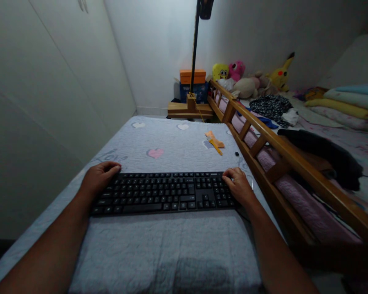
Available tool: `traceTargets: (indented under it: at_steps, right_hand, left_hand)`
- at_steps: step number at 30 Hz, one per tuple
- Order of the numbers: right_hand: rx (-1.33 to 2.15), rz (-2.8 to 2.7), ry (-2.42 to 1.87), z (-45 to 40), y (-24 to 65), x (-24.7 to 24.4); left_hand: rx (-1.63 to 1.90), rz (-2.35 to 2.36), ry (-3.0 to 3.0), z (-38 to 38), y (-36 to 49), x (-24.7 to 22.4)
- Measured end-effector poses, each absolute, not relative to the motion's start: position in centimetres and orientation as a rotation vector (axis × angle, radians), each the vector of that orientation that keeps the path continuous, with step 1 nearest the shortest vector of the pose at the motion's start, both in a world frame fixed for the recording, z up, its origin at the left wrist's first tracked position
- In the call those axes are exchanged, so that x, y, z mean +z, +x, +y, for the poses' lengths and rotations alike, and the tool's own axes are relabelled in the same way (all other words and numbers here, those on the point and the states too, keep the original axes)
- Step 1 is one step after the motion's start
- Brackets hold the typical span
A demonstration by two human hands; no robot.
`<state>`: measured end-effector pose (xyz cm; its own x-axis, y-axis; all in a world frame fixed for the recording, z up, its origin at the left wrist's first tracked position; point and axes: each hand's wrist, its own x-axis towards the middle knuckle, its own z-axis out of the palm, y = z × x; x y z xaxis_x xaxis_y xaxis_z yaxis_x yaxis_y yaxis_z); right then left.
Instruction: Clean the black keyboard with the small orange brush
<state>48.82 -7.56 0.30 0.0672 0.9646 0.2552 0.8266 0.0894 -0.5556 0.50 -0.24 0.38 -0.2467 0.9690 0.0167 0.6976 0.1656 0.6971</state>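
A black full-size keyboard (159,192) lies keys up across the light grey quilted cover, its space bar side toward me. Around its left end is my left hand (101,175), closed, with thumb and fingers at the far corner. My right hand (237,183) grips the opposite end beside the number pad, fingers curled over the edge. A cable runs out near my right wrist. Beyond the keyboard, to the right, a yellow-handled brush (215,147) rests partly on a crumpled orange cloth (221,143). A small black piece (236,154) sits close by.
A wooden bed rail (263,130) borders the right side, with plush toys, clothes and folded bedding behind it. At the far end, a dark pole (195,49) rises from a wooden base (178,109) before an orange box (192,76). White cabinet doors (49,102) stand left.
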Motion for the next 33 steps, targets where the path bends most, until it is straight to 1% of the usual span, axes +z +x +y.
traceTargets:
  at_steps: [9, 33]
  right_hand:
    - [0.177, -1.858, -1.822, -7.5, 48.6, 0.0]
    - [0.203, -1.869, -1.830, -7.5, 48.5, 0.1]
  left_hand:
    - [0.834, 2.031, 1.567, -0.3, 0.9, 0.8]
    - [0.811, 2.038, 1.546, -0.7, 1.4, 1.5]
